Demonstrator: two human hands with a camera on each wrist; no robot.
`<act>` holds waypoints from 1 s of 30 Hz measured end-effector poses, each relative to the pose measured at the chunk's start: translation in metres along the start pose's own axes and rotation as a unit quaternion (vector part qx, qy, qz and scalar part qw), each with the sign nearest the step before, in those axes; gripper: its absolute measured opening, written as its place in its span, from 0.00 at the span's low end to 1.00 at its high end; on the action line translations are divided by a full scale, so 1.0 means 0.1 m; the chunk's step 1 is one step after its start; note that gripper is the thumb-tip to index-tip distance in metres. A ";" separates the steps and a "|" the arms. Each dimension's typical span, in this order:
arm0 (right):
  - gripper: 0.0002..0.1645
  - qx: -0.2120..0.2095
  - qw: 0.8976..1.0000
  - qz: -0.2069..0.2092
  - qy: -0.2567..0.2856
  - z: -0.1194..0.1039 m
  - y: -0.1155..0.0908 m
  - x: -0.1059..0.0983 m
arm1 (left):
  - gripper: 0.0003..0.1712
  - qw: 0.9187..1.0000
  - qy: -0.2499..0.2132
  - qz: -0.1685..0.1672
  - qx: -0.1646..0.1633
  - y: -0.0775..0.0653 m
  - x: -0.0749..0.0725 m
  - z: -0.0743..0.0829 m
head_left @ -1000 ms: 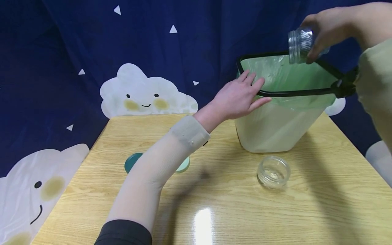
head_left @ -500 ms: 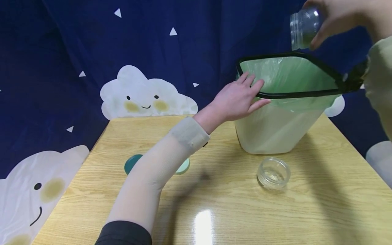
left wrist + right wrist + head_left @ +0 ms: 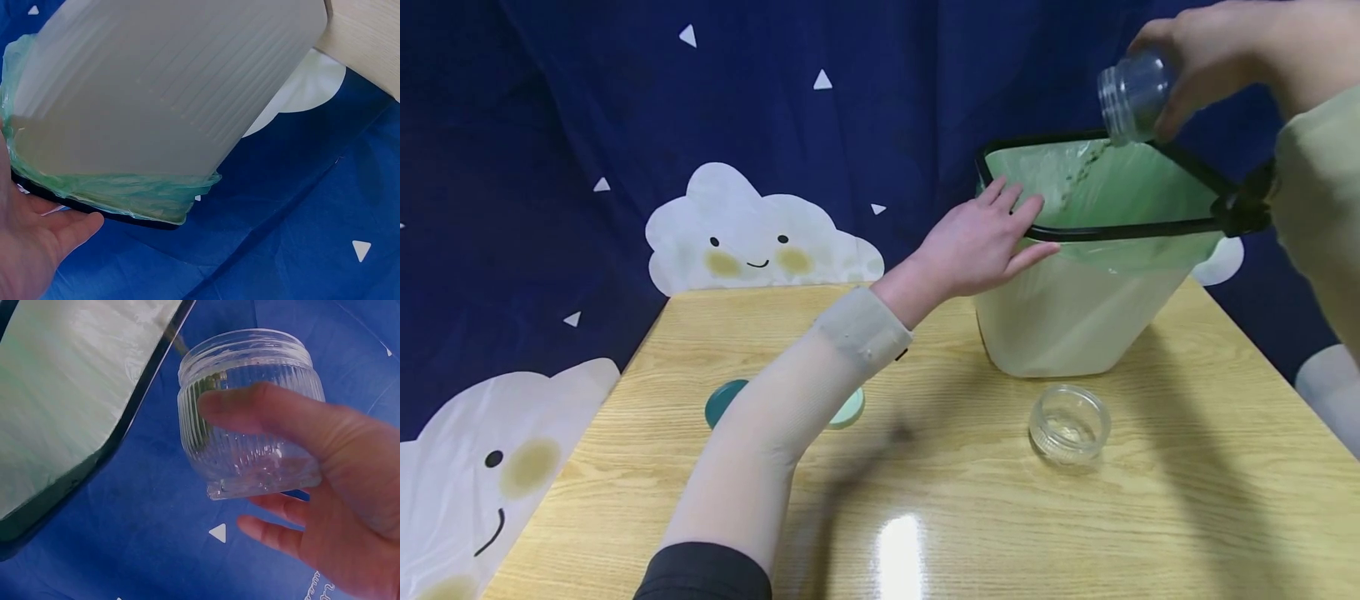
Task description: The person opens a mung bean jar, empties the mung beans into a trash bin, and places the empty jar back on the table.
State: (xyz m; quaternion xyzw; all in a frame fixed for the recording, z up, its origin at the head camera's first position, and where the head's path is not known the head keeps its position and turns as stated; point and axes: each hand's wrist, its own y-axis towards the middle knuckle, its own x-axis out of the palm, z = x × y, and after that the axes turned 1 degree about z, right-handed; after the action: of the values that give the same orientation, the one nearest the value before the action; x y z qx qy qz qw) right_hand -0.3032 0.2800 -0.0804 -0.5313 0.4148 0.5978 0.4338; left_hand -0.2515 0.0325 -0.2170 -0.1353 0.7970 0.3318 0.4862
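Note:
In the head view my right hand (image 3: 1232,54) grips a clear ribbed glass jar (image 3: 1138,92), tilted mouth-down over a pale trash bin (image 3: 1067,321). Small dark green bits (image 3: 1082,173) fall from its mouth into the bin. The right wrist view shows the thumb across the jar (image 3: 250,444), with a little green stuff along its inner side. My left hand (image 3: 973,242) rests on the bin's dark rim at the left corner, its fingers fairly straight and spread over the rim. A green bag (image 3: 125,194) lines the bin and folds over its edge.
A low clear round container (image 3: 1070,423) stands open on the wooden table (image 3: 970,517) in front of the bin. Left of it lie a dark teal lid (image 3: 722,400) and a pale green lid (image 3: 848,408), both partly behind the left forearm. A blue curtain (image 3: 887,100) hangs behind.
My right hand has lifted the jar, then lowered it back toward the bin, and green bits now fall from its mouth. The left hand has stayed on the rim.

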 end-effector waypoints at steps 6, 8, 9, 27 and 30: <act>0.59 0.003 1.000 -0.005 0.006 -0.02 -0.04 -0.01 | 0.34 1.000 0.003 0.008 0.007 0.02 -0.01 0.00; 0.59 0.000 1.000 -0.001 0.008 -0.01 -0.03 -0.01 | 0.34 1.000 0.004 0.008 0.007 0.02 -0.01 0.00; 0.59 -0.002 1.000 0.000 0.009 0.00 -0.02 -0.01 | 0.34 1.000 0.005 0.009 0.008 0.02 -0.01 0.00; 0.60 0.004 1.000 0.003 -0.014 0.03 -0.01 0.02 | 0.34 1.000 0.007 0.014 0.010 0.02 0.00 0.00; 0.61 0.002 1.000 -0.002 -0.021 0.03 -0.01 0.04 | 0.34 1.000 0.005 0.013 0.009 0.01 0.00 0.01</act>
State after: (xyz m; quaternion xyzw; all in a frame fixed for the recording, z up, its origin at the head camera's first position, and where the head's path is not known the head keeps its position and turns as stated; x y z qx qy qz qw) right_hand -0.3036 0.2832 -0.0843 -0.5183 0.4063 0.6071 0.4446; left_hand -0.2518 0.0341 -0.2167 -0.1222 0.8041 0.3299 0.4792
